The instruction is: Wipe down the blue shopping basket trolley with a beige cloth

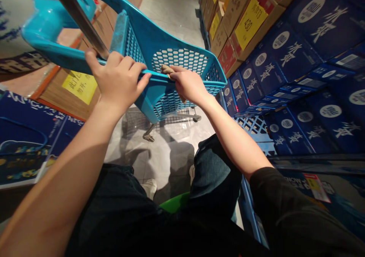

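Note:
A blue plastic shopping cart (148,32) with perforated sides stands tilted across the view in front of me. My left hand (115,76) is closed over its near rim, the thumb pointing right along the edge. Farther right on the same rim, my right hand (190,84) pinches a crumpled greyish-brown cloth (166,69) against the plastic. Part of the cloth hangs below my fingers, and the rest is hidden by them. Beside my left hand, a grey metal bar (89,27) runs down to the cart's handle end.
Stacked blue drink cartons (264,70) line the right side, with brown boxes (225,21) bearing yellow price signs behind them. On the left is a wooden display (57,88) with a yellow sign. A green object (175,203) shows between my legs. Cart wheels (148,137) rest on the tiled floor.

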A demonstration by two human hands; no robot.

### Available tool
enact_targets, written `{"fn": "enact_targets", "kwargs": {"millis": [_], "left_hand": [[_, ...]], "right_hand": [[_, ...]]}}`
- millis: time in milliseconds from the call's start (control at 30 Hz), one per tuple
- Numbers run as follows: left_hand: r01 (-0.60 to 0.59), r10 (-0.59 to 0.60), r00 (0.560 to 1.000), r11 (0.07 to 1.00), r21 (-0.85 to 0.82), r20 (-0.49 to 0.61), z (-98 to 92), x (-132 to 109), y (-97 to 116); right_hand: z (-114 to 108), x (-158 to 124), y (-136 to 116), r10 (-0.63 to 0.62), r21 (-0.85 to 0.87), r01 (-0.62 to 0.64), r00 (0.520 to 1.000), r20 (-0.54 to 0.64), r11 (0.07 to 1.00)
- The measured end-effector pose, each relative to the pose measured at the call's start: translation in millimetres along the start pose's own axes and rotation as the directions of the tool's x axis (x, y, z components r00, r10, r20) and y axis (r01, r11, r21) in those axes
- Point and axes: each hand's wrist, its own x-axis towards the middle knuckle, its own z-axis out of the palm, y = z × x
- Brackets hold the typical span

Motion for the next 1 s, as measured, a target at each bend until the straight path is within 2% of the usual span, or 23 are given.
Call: {"fn": "enact_targets", "kwargs": {"millis": [67,200,267,333,433,533,600,667,733,800,867,1000], "left_hand": [[0.005,-0.004,1.0,1.0,-0.012,0.027,-0.9,-0.1,0.6],[0.013,-0.012,1.0,0.999,-0.043,0.016,-0.3,-0.2,0.5],[0.008,-0.008,1.0,0.999,-0.048,-0.004,1.3,-0.1,-0.6],[-0.008,0.007,1.0,0.999,-0.043,-0.03,3.2,-0.1,-2.2],[-0.028,0.027,0.997,1.0,-0.012,-0.075,5.2,0.0,-4.3],[0.002,0.0,0.998,1.0,0.028,-0.067,4.7,0.3,-3.8],[0.034,-0.032,0.999,0.999,0.04,-0.043,3.5,0.8,-2.1],[0.049,-0.048,0.999,0.998,0.036,-0.027,2.5,1.1,-0.3],[0.037,-0.036,0.999,0.999,0.015,-0.017,2.1,1.2,0.6],[0.009,-0.009,1.0,1.0,-0.022,-0.014,2.6,1.0,0.3],[-0.013,0.011,1.0,0.998,-0.06,-0.021,3.2,0.6,-0.7],[-0.013,0.01,0.999,0.997,-0.08,-0.046,3.1,0.2,-2.0]], "right_hand": [[-3.3,-1.5,7.2,0.02,0.004,-0.02,1.0,0.016,1.0],[-3.5,-3.6,37.7,0.233,-0.058,-0.232,0.972,0.014,0.971],[-0.8,-3.3,44.7,0.274,-0.075,-0.273,0.962,0.002,0.959],[1.6,-2.3,39.6,0.231,-0.068,-0.23,0.973,0.001,0.971],[1.9,-1.4,17.1,0.083,-0.026,-0.083,0.997,-0.001,0.996],[-2.3,-2.4,2.1,-0.005,0.015,0.005,1.0,-0.01,1.0],[-5.3,-3.7,7.1,0.032,0.014,-0.032,0.999,-0.002,0.999],[-6.4,-4.6,22.5,0.138,-0.016,-0.137,0.99,0.01,0.99],[-5.0,-4.4,39.8,0.248,-0.05,-0.248,0.969,0.006,0.968],[-2.3,-3.4,49.0,0.286,-0.06,-0.285,0.958,-0.005,0.957],[-0.2,-2.0,44.5,0.238,-0.041,-0.238,0.971,-0.011,0.97],[-1.6,-0.1,10.1,0.052,0.035,-0.052,0.998,-0.021,0.998]]}}
